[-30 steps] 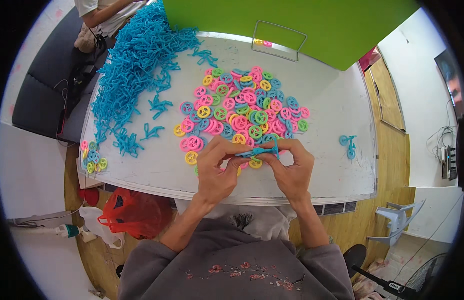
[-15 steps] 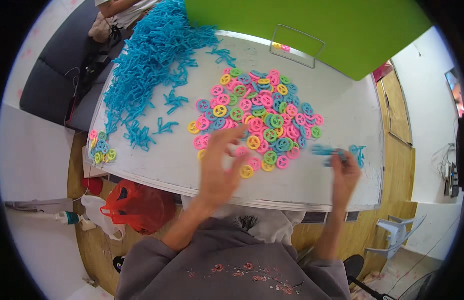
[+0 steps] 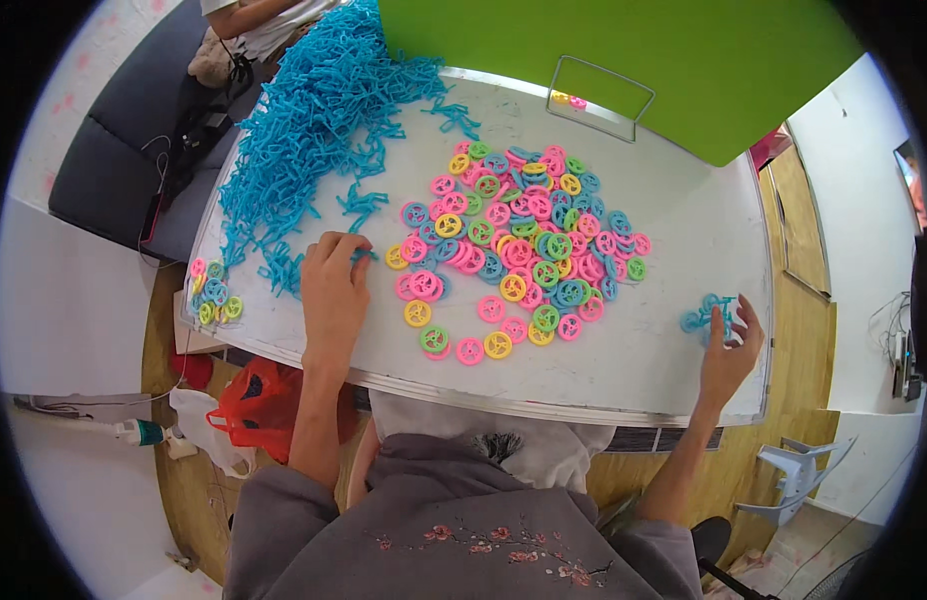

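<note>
At the left part of the white table, my left hand (image 3: 334,290) is closed with its fingertips on a small blue plastic toy bicycle frame (image 3: 365,255), mostly hidden under the fingers. My right hand (image 3: 729,355) is over the table's right side, thumb and fingers apart. Right beside its thumb lie blue toy bicycle pieces (image 3: 700,320), close together and partly covered by the hand. Between my hands spreads a heap of small toy wheels (image 3: 514,288) in pink, yellow, green and blue. A big pile of blue frames (image 3: 319,120) covers the far left.
More wheels (image 3: 216,292) sit in a small cluster at the table's left edge. A green panel (image 3: 624,70) with a wire loop (image 3: 636,128) stands along the far side. Another person's arm (image 3: 249,18) shows behind the pile. A red bag (image 3: 264,405) is below the left edge.
My left hand has moved left from the wheels to a loose blue frame. My right hand has moved right, set down the blue piece it held beside another, and opened.
</note>
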`<action>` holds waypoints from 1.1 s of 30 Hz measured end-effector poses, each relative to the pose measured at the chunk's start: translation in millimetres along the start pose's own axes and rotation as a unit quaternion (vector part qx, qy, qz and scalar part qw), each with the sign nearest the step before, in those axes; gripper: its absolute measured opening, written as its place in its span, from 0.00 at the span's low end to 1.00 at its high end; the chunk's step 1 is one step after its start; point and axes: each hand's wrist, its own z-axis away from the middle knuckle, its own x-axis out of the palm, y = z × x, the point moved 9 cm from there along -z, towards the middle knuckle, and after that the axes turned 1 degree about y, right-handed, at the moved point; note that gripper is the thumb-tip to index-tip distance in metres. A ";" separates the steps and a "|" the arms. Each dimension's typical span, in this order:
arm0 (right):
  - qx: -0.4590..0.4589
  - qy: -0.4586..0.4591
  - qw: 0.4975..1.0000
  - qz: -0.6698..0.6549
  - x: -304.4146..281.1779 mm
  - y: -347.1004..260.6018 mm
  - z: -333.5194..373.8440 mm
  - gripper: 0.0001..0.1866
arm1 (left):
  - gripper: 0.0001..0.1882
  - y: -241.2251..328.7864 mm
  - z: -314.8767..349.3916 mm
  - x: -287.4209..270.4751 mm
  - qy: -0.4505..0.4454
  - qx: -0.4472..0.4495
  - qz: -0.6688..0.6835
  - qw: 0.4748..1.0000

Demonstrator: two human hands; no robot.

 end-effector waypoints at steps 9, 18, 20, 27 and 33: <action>-0.207 -0.169 0.928 -0.260 43.3 -139.1 70.4 0.17 | 0.05 15.5 -2.4 -25.9 -0.023 -0.111 0.180 0.977; -0.102 -0.304 0.853 -0.411 84.3 -201.7 108.1 0.15 | 0.08 89.8 45.1 64.6 -0.205 -0.282 0.632 0.692; -0.111 -0.286 0.867 -0.392 80.5 -190.8 102.7 0.14 | 0.09 98.5 43.4 65.0 -0.237 -0.213 0.589 0.743; -0.075 -0.260 0.899 -0.343 78.4 -153.4 88.0 0.09 | 0.16 107.0 -2.3 47.2 -0.059 0.098 0.117 0.986; -0.070 -0.271 0.901 -0.333 82.0 -150.9 89.5 0.08 | 0.15 113.8 -2.9 59.7 -0.106 0.102 0.125 0.981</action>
